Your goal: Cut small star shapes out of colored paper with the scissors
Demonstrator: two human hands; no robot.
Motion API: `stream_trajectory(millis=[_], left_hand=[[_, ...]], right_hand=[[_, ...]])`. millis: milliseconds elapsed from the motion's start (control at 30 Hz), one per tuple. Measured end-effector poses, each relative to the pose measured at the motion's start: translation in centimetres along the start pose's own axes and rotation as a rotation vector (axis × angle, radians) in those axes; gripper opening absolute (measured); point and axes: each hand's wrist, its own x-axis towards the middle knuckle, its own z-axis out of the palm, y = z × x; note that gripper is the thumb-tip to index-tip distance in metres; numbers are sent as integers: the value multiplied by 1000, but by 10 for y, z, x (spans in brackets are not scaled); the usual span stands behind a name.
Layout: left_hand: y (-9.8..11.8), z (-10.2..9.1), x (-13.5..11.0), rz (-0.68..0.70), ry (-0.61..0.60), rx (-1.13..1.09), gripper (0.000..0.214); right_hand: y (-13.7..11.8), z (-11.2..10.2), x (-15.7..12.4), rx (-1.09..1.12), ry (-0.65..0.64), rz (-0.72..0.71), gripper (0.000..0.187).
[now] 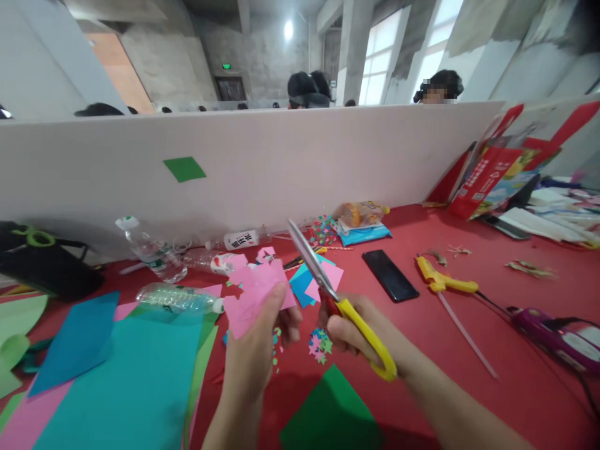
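Note:
Between thumb and fingers, my left hand (262, 334) grips a piece of pink paper (253, 290) whose left and upper edges are cut jagged. My right hand (354, 328) is wrapped round a pair of scissors (356, 325) with yellow handles, their metal blades pointing up and left, apart from the paper. Below and between the hands lies a small heap of coloured paper stars (320, 345). More small cut pieces lie partly hidden behind my left hand. A green paper sheet (332, 412) rests at the near edge, and blue and pink squares (328, 279) lie behind the scissors.
Large coloured sheets (140, 375) cover the left side, with plastic bottles (175, 299) behind them. A black phone (389, 275), a yellow glue gun (438, 278) and a purple device (557, 337) with a cord lie on the right. A white partition (262, 162) stands at the back; people sit beyond it.

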Motion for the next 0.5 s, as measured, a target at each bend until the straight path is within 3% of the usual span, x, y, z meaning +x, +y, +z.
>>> stream_trajectory(millis=[200, 500], left_hand=[[6, -21, 6, 126, 28, 21, 26], [10, -23, -1, 2, 91, 172, 30]], right_hand=[[-6, 3, -1, -185, -189, 46, 57], [-5, 6, -3, -183, -205, 62, 56]])
